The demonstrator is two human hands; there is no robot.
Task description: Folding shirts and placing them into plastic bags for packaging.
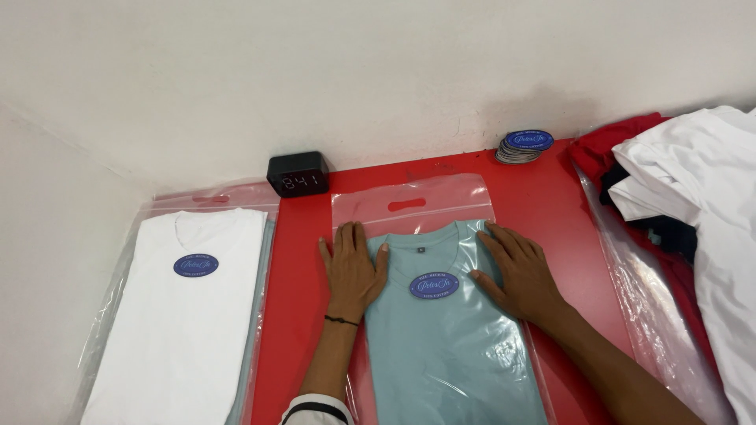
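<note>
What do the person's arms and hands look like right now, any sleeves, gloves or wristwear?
Both hands are bare, no gloves. The left hand has a thin black band round the wrist, and a white sleeve cuff with a dark stripe shows at the bottom edge. The right hand has no band or ring that I can see, and its forearm is bare to the frame edge.

We note that the bagged teal shirt [453, 354] runs off the bottom picture edge, its lower part unseen, and that the left hand [351, 267] and right hand [520, 271] cover parts of its shoulders. The bagged white shirt [185, 315] at the left edge of the red tabletop [543, 197] is likewise cut off below. The heap of clothes [685, 205] at the right edge passes out of frame; how many garments it holds we cannot tell.
</note>
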